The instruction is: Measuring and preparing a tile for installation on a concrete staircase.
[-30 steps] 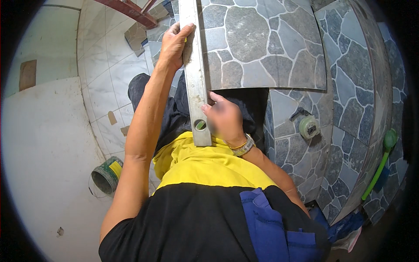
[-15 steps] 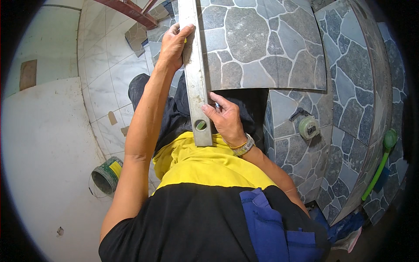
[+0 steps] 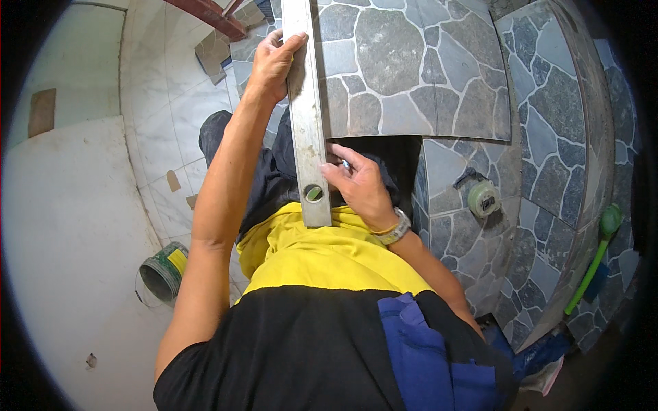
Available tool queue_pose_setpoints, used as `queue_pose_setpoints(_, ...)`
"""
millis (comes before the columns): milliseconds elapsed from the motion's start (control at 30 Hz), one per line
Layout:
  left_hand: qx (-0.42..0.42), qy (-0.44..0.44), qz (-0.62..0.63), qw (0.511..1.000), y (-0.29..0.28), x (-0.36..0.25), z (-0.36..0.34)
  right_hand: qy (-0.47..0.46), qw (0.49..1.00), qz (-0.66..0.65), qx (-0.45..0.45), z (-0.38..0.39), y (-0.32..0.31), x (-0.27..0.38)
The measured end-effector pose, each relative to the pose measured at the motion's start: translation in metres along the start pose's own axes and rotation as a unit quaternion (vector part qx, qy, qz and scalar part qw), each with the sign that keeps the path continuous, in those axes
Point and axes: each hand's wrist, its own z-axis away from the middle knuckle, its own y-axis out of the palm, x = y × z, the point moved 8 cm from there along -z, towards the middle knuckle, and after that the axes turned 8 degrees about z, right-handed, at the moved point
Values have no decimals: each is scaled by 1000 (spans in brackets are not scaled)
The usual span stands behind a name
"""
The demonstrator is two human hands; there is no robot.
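A long, silvery spirit level (image 3: 306, 130) runs lengthwise in front of me, its near end over my yellow shirt hem and its green vial close to that end. My left hand (image 3: 272, 65) is closed around its left edge farther up, thumb on top. Along the right edge, nearer to me, my right hand (image 3: 356, 183) has its fingers curled, with thumb tip and fingertips at the level's side. Something small and whitish-blue (image 3: 347, 165) shows between those fingers; its kind is unclear. Just right of the level lies a stone-patterned tile panel (image 3: 391, 103).
A dark gap opens below the panel's near edge. To the right, a round pale fitting (image 3: 484, 199) sits on stone-patterned tiling, and a green long-handled tool (image 3: 595, 260) stands farther off. A dark green bucket (image 3: 163, 271) is at left; a red metal frame (image 3: 212, 17) is at the top.
The level and both hands stay nearly in place. My right hand has shifted slightly right, its thumb drawn back from the level's face toward the edge.
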Motion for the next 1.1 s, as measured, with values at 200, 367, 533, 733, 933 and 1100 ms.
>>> queue_pose_setpoints(200,9,19,7,1000,-4,-3,-1,-83,975,196,67,28,-49,68)
queue_pose_setpoints(367,9,22,6,1000,-2,-4,1,-117,967,225,-34,-11,-75,113)
queue_pose_setpoints(533,16,19,29,999,-6,4,-8,-213,950,210,-91,-68,-68,134)
queue_pose_setpoints(733,35,0,67,997,-4,-2,-5,-237,931,232,-151,-135,-63,137)
queue_pose_setpoints(933,18,-4,65,998,-3,0,-5,-355,832,350,-244,-213,-56,164)
queue_pose_setpoints(1100,15,-7,59,998,0,-1,-5,-285,826,437,-213,-256,-45,172)
